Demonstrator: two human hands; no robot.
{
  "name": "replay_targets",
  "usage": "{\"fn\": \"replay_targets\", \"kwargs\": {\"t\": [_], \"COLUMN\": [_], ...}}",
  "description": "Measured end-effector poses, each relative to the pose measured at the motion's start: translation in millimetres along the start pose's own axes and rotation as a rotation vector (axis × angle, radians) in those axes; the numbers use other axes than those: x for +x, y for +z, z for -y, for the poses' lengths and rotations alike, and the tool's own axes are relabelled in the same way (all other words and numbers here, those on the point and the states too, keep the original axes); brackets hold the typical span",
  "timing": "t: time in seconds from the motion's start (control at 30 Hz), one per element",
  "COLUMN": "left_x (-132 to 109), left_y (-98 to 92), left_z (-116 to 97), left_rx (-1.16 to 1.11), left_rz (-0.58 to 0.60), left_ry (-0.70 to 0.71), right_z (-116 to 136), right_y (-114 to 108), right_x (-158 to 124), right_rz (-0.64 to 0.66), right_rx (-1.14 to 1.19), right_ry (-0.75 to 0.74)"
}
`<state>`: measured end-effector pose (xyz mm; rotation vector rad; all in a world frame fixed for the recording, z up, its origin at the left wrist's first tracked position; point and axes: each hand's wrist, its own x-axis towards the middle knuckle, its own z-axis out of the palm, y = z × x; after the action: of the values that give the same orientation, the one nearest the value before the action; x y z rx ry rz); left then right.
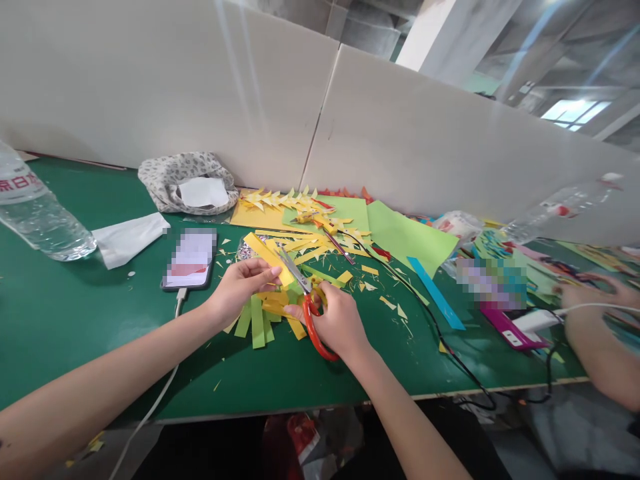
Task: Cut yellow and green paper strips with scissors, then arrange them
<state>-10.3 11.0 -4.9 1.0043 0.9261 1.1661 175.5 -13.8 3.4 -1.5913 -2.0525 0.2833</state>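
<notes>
Here, the right hand's grip (pixel 341 321) holds and partly hides orange-handled scissors (pixel 306 287); the left hand (pixel 244 283) pinches a yellow strip (pixel 266 253).

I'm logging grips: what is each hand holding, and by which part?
Left hand: a yellow paper strip, near its lower end. Right hand: red-handled scissors, by the handles.

With our left hand (pixel 246 288) we hold 1 yellow strip (pixel 269 257), our right hand (pixel 341 321) gripping red-handled scissors (pixel 308 312) right at it, above a green table (pixel 235 380) bearing a phone (pixel 190 259), 2 bottles (pixel 44 217) and paper scraps (pixel 370 270).
</notes>
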Motion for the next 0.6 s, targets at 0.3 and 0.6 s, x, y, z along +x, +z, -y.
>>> {"fn": "replay_targets", "kwargs": {"t": [0.3, 0.6], "left_x": [0, -7], "left_y": [-0.6, -1.5], "left_z": [-3, -5], "left_rx": [0.406, 0.636], "left_rz": [0.035, -0.132], "left_ry": [0.037, 0.456], "right_z": [-27, -77], "right_y": [-27, -44], "right_x": [15, 32], "right_rz": [-0.199, -0.19], "right_rx": [0.093, -0.208], "right_ry": [0.212, 0.418]}}
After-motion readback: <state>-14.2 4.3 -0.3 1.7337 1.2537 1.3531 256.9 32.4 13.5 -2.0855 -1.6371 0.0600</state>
